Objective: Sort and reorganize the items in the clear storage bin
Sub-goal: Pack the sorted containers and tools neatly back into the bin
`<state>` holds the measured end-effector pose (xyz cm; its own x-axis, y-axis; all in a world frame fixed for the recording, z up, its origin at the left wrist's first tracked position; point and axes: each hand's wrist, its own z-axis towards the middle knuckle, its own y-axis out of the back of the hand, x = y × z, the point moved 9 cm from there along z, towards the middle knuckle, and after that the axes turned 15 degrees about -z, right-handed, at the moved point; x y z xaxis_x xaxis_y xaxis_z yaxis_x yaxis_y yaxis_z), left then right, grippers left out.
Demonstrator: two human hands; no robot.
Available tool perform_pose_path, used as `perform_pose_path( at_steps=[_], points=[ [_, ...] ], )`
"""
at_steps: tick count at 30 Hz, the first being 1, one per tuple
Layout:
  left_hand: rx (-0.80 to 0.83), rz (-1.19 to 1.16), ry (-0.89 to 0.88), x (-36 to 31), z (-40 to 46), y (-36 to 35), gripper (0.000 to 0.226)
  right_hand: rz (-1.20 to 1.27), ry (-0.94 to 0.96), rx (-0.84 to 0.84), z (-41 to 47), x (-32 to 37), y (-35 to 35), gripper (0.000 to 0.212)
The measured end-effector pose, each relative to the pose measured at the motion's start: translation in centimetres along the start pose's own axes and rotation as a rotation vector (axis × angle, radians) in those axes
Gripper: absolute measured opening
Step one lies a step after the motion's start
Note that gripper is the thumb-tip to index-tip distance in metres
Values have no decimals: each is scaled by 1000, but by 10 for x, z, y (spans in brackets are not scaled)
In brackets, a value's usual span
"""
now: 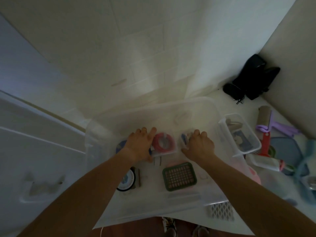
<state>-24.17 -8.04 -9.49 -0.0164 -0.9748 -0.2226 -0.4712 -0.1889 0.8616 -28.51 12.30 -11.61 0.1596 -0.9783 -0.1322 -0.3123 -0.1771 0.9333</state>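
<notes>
Head view, the only 1 supplied. Clear storage bin (95,139) fills the centre of the dim, blurred frame, seen from above on a pale floor. Left hand (142,144) and right hand (199,145) reach in, well apart, each curled around 1 end of a small clear tray (168,152); this tray holds a pink coil (164,141) and sits against the bin's 12 o'clock half. Whether the tray is lifted or resting cannot be told.

Inside the bin, toward 6 o'clock of the tray, lies a green grid tray (178,177); at 7 o'clock lies a round dial-like item (126,179); a blue object (120,146) shows beside the left wrist.

Outside, at 3 o'clock, a second clear tray (239,134) holds small items, and beyond it a loose pile includes a lint roller (264,117). A black bag (253,77) sits at 1 o'clock.

Judged progress: midway. Some items are grouped in trays, while loose pieces inside and the pile outside remain unsorted.
</notes>
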Motion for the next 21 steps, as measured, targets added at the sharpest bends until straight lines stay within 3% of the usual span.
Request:
perform_pose_path(
  at_steps=[6, 11, 16, 19, 21],
  points=[
    [-97, 155, -98, -11, 5, 0, 85, -71, 24, 53, -8, 2, -3, 84],
    [-79, 176, -55, -3, -1, -9, 81, -26, 32, 78, -10, 0, 4, 79],
    [-100, 103, -45, -15, -17, -2, 69, -10, -6, -154, -27, -8, 42, 76],
    [-108, -52, 89, 9, -31, 6, 86, 28, 33, -317, -36, -11, 75, 73],
    [-186, -179, 185, 33, -48, 19, 77, 77, 147, -354, -38, 5, 88, 73]
  ],
)
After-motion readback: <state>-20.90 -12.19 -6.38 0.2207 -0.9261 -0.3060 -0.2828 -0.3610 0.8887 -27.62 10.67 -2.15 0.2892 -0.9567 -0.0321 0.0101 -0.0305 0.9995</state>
